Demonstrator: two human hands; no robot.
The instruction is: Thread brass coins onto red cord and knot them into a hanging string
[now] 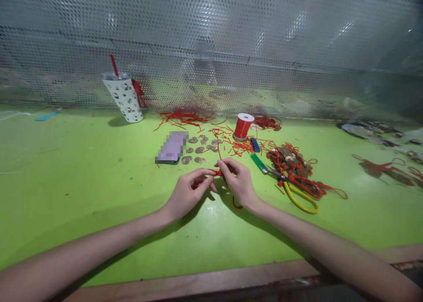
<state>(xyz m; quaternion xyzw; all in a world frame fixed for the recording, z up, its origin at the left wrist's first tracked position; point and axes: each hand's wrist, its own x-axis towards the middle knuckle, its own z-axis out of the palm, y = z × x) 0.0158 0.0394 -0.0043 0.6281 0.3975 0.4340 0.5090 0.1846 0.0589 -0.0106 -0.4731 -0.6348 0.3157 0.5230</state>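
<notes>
Between my two hands, just above the green tabletop, is a knotted piece of red cord. My left hand pinches its left end between thumb and forefinger. From the other side my right hand pinches the cord too, and one strand rises above its fingertips. A red loop hangs below the right palm. Several brass-coloured coins lie in loose groups just beyond my hands, beside a phone. To the right are a green lighter and scissors with yellow handles.
Behind the coins stands a spool of red cord, with cut cord scraps and a blue lighter around it. A pile of coins tied with red cord lies right. A patterned tumbler stands back left, before a perforated metal panel.
</notes>
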